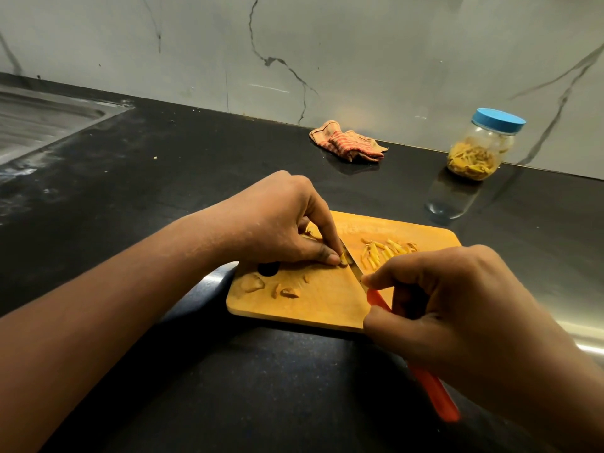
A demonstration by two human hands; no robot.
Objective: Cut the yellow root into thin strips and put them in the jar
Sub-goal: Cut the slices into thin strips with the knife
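Left hand (277, 223): curled, thumb and fingertips pinching a short stub of yellow root (343, 259) down on the cutting board (320, 308).
Right hand (457, 308): wrapped round the red plastic handle of the knife (436, 398), forefinger reaching forward to the base of the blade; blade set just beside the left fingertips.
Strips (382, 251): loose pile of thin, pale-yellow sticks on the board's far right, not yet in the jar.
Jar (480, 152): clear, rounded, part-filled with yellow strips, blue lid (498, 120) on; well apart from the board, near the wall.
Risk, fingers: stub very short, probably slick; a slipping blade could nick the thumb.
Risk, stub: could roll under pressure, giving thick, uneven cuts.
Risk, jar: lid needs to come off before loading; juice-wet hands may slip on it.
Textures: board wooden, round-cornered, stained orange; table (163, 178) black, glossy, speckled; peel scraps (284, 291) ragged, near the board's left end.
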